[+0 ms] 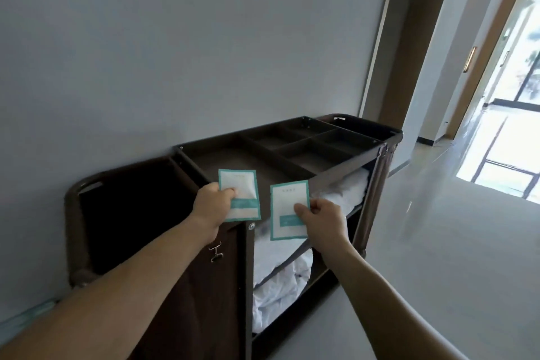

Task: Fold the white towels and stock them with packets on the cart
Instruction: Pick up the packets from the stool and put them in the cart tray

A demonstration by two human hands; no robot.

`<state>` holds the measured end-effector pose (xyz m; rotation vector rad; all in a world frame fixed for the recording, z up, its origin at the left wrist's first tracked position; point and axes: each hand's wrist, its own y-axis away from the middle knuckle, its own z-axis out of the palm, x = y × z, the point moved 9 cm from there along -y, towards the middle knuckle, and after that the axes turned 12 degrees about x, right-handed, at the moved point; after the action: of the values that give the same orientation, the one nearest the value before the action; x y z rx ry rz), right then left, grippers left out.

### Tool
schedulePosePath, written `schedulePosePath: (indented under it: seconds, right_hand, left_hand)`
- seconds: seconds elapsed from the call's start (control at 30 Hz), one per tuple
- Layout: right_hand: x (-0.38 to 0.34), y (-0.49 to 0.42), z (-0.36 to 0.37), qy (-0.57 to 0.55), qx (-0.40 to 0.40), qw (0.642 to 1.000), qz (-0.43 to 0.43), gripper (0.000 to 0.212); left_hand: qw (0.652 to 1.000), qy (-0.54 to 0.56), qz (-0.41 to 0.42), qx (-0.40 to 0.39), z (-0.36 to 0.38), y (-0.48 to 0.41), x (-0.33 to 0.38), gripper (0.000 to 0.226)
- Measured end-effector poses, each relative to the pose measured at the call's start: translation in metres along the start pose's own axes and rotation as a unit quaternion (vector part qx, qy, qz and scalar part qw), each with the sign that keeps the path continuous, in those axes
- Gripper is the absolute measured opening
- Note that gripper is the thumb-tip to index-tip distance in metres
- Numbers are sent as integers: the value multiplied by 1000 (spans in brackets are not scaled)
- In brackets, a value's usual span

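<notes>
A dark brown housekeeping cart (377, 178) stands against the wall. My left hand (211, 206) pinches a white packet with teal border (239, 184) over the near edge of the cart's top tray (222, 155). My right hand (323, 221) pinches a second white and teal packet (287, 202) just in front of the cart's near edge. White towels (339, 187) lie on the upper shelf, and more white linen (280, 272) fills the shelves below.
The top tray has several divided compartments (309, 140) at its far end. A dark laundry bag (131, 207) hangs at the cart's left end. Grey wall (175, 52) runs behind the cart. Open corridor floor (438, 242) stretches right toward a bright glass door (511, 140).
</notes>
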<state>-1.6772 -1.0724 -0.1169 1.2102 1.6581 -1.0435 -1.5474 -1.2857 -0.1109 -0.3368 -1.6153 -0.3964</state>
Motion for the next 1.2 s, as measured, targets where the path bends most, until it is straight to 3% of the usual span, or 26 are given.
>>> schedulePosePath:
  seconds: [0.27,0.47,0.77,1.0,1.2]
  right_hand:
    - [-13,-120,14,4,17,1000,-16,11]
    - [-28,-221,53,33,12,999,-34,11]
    - [-39,-349,146,122,-48,988,-82,20]
    - [-32,-437,247,198,-143,963,-113,12]
    - [-8,-481,342,222,-268,930,-117,21]
  left_hand:
    - [999,-36,33,10,81,-103,31,9]
    - [999,-33,7,-12,142,-197,31,12]
    - [998,-36,-11,52,143,-304,19,16]
    - [986,-95,-21,135,137,-343,2,13]
    - [964,-80,-60,245,137,-357,-5,11]
